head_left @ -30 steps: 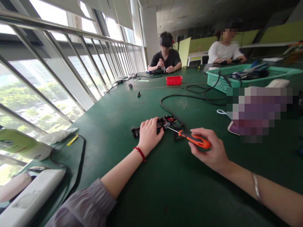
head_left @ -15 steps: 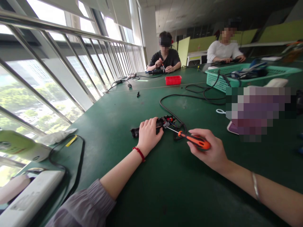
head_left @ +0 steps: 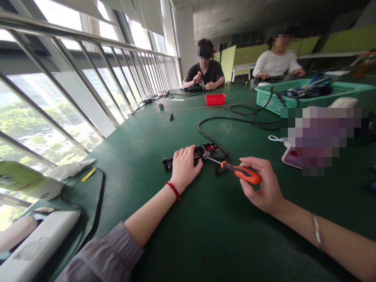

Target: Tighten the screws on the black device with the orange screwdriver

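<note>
My left hand point(head_left: 184, 167) lies closed over a black opened-up device point(head_left: 202, 152) on the green table point(head_left: 182, 235), pinning it down. Coloured wires show in the device's open end. My right hand point(head_left: 261, 184) grips an orange-handled screwdriver point(head_left: 241, 173). Its thin shaft points left, with the tip at the device's exposed insides. A black cable point(head_left: 217, 129) runs from the device back across the table.
A green basket point(head_left: 311, 100) of cables stands at the back right, a red tray point(head_left: 215, 99) at the far middle. Two other people sit at the table's far end. A white box point(head_left: 38, 243) and a looped black cable point(head_left: 85, 196) lie near left, by the railing.
My right hand has turned the screwdriver handle slightly, its fingers shifting round it. The left hand and the device have stayed put.
</note>
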Demonstrator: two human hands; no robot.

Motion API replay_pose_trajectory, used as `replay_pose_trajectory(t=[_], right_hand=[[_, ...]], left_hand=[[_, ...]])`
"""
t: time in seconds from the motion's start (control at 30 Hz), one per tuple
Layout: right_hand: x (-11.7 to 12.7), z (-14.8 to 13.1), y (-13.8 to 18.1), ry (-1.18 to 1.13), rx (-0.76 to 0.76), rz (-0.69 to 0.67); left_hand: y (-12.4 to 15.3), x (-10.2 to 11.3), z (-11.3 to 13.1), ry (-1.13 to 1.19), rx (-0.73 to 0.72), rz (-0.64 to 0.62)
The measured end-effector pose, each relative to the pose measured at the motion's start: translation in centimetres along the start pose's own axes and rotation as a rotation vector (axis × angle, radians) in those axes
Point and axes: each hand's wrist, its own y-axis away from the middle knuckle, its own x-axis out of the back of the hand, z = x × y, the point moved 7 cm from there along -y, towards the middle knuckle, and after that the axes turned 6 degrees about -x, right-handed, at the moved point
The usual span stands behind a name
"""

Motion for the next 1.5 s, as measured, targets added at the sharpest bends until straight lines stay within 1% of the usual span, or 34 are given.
replay_pose_trajectory(t=[0.07,0.17,0.23,0.33,0.47,0.57,0.63,0.7,0.83,0.9,1.07,1.13,1.23,1.3,1.43,1.5], right_hand=[[0.1,0.0,-0.1,0.015,0.005,0.003],[-0.4,0.1,-0.2,0.041,-0.017,-0.088],[-0.6,0.3,-0.2,0.044,-0.044,-0.12],[-0.2,0.6,-0.1,0.021,-0.083,-0.064],[0.2,0.1,0.0,0.024,-0.012,0.011],[-0.1,-0.2,-0.1,0.05,0.022,-0.036],[-0.5,0.0,-0.1,0.08,0.009,-0.091],[-0.7,0.2,0.0,0.09,-0.01,-0.108],[0.0,0.0,-0.1,0.074,0.013,0.008],[0.1,-0.2,-0.2,0.072,0.032,0.031],[-0.6,-0.8,-0.3,0.128,0.093,-0.072],[-0.5,-0.7,-0.3,0.121,0.085,-0.061],[0.0,-0.3,-0.2,0.082,0.054,0.016],[0.1,-0.3,-0.2,0.073,0.059,0.031],[-0.5,-0.7,-0.3,0.11,0.095,-0.053],[-0.6,-0.6,-0.3,0.104,0.071,-0.07]], left_hand=[[0.0,0.0,0.0,0.002,0.001,0.0],[0.0,0.0,0.0,0.006,0.002,-0.003],[0.0,0.0,-0.1,0.008,0.0,-0.004],[0.0,0.0,0.0,0.012,-0.002,-0.004],[0.0,0.0,0.0,0.014,0.0,-0.006],[0.0,0.0,0.0,0.013,0.0,-0.006],[0.0,0.0,0.0,0.012,0.0,-0.004],[0.0,0.0,0.0,0.013,0.0,-0.004],[0.0,0.0,0.0,0.018,0.001,-0.01],[0.0,0.0,0.0,0.021,0.003,-0.012],[0.0,0.0,0.0,0.025,0.003,-0.011],[0.0,0.0,0.0,0.022,0.002,-0.009],[0.0,0.0,0.0,0.017,-0.002,-0.007],[0.0,0.0,0.0,0.017,-0.004,-0.006],[0.0,0.0,0.0,0.02,0.001,-0.007],[0.0,0.1,0.0,0.022,0.002,-0.008]])
